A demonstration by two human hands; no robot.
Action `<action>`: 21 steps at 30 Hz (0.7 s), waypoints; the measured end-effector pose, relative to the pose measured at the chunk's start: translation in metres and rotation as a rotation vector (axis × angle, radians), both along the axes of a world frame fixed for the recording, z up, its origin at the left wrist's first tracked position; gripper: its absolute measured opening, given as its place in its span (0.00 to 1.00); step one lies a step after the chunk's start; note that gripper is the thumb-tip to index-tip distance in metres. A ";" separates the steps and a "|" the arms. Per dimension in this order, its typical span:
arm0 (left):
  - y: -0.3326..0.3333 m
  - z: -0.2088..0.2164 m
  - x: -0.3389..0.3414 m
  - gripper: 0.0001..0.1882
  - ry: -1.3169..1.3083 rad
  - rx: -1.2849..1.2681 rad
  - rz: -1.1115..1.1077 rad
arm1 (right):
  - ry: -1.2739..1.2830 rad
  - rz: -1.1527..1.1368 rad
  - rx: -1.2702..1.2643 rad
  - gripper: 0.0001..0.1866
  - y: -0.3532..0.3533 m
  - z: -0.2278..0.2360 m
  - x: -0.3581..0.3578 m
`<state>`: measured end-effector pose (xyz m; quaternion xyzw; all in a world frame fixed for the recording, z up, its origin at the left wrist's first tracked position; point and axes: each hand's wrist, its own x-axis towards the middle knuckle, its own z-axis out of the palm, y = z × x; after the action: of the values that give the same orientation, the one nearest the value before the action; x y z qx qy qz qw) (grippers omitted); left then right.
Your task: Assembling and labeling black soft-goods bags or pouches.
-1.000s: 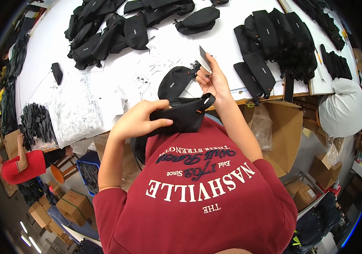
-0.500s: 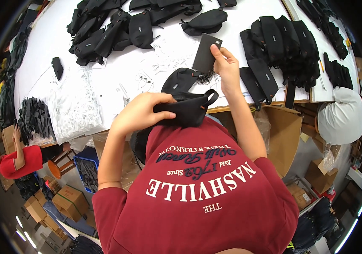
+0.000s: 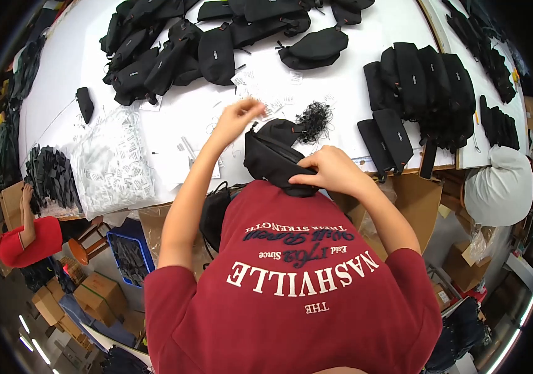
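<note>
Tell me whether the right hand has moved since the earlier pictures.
Yes. Judged against the white table, the right hand has come back toward the person's red shirt and now grips a black bag.

Bare left hand (image 3: 240, 117) reaches up front, fingers blurred, left forearm (image 3: 188, 202) stretched forward; bare right hand (image 3: 336, 171) sits lower, thumb and fingers pinching, right forearm (image 3: 392, 215) angled inward!
</note>
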<state>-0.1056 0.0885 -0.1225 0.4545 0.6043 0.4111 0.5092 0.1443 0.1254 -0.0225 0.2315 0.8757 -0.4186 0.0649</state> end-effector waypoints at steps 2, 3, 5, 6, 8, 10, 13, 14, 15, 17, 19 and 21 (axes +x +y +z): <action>0.025 -0.049 -0.004 0.13 0.569 -0.004 0.208 | -0.033 -0.033 -0.068 0.16 0.003 -0.003 -0.003; 0.028 -0.077 -0.007 0.12 0.699 0.062 0.181 | -0.033 -0.028 -0.064 0.16 0.003 -0.004 -0.004; 0.034 -0.101 -0.008 0.12 0.827 0.136 0.146 | 0.085 -0.071 0.014 0.14 0.001 -0.006 -0.001; 0.036 -0.101 -0.007 0.10 0.870 0.174 0.156 | 0.085 -0.078 0.018 0.14 0.002 -0.005 0.002; 0.039 -0.099 -0.012 0.09 0.915 0.212 0.170 | 0.036 -0.099 0.121 0.14 0.004 -0.004 0.009; 0.039 -0.077 -0.016 0.08 0.547 0.134 0.300 | 0.061 -0.096 0.277 0.12 0.006 -0.007 0.017; 0.030 0.016 0.006 0.07 0.375 0.371 0.369 | 0.013 -0.077 0.425 0.10 0.014 -0.002 0.018; 0.020 0.043 0.016 0.07 0.319 0.443 0.350 | 0.047 -0.079 0.478 0.09 0.016 -0.001 0.016; 0.008 0.066 0.023 0.06 0.406 0.487 0.228 | 0.073 -0.076 0.495 0.09 0.019 0.001 0.013; -0.008 0.083 0.026 0.13 0.783 0.628 -0.079 | 0.106 -0.065 0.517 0.09 0.020 0.010 0.008; -0.021 0.088 0.024 0.18 0.798 0.587 0.114 | 0.201 -0.077 0.599 0.10 0.020 0.020 0.002; -0.034 0.081 0.014 0.31 0.518 0.448 0.375 | 0.254 -0.065 0.606 0.09 0.015 0.031 -0.003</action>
<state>-0.0919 0.0550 -0.0414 0.5249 0.6807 0.4904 0.1436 0.1415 0.1401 0.0085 0.2142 0.9537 -0.1665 -0.1302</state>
